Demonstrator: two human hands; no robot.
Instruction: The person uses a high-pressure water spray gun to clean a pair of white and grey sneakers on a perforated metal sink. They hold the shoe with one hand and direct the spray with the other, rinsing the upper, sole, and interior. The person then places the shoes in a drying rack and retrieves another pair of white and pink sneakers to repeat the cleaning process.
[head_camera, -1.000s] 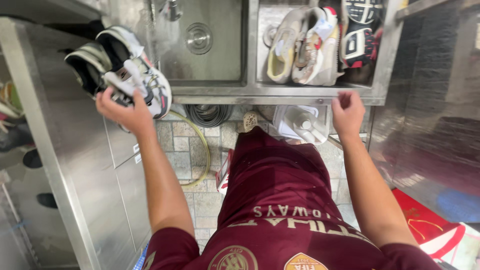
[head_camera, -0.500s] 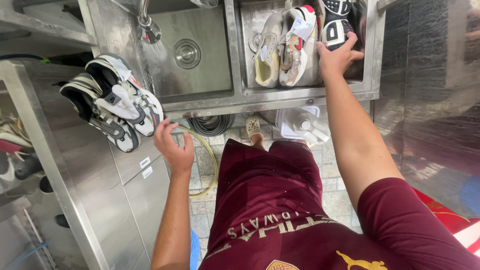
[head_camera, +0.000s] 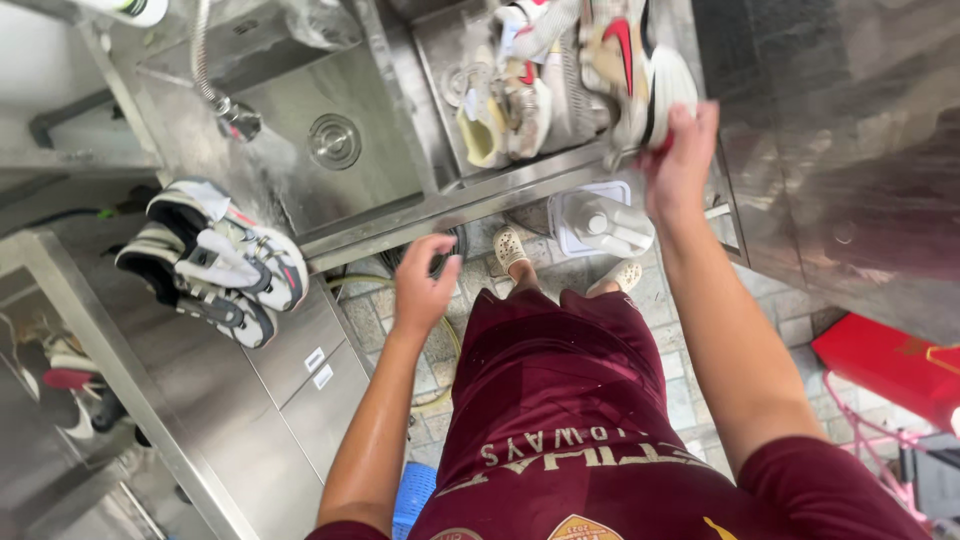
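Note:
My right hand (head_camera: 678, 150) grips a white sneaker with a red mark (head_camera: 635, 70) and lifts it over the right basin of the steel sink (head_camera: 420, 210). More wet sneakers (head_camera: 505, 100) lie in that basin. My left hand (head_camera: 423, 285) hangs empty with fingers loosely apart, just in front of the sink's front edge. A pair of white and black sneakers (head_camera: 215, 262) rests on the steel counter (head_camera: 150, 380) to my left, apart from both hands.
The left basin has a round drain (head_camera: 334, 140) and a hose faucet (head_camera: 225, 105) above it. A white plastic container (head_camera: 600, 220) stands on the tiled floor by my feet. A red box (head_camera: 885, 360) sits at the right, with more shoes (head_camera: 60, 390) under the counter at left.
My left hand let go of the pair on the counter and drew back toward the sink edge. My right hand reached into the right basin and took hold of a white sneaker.

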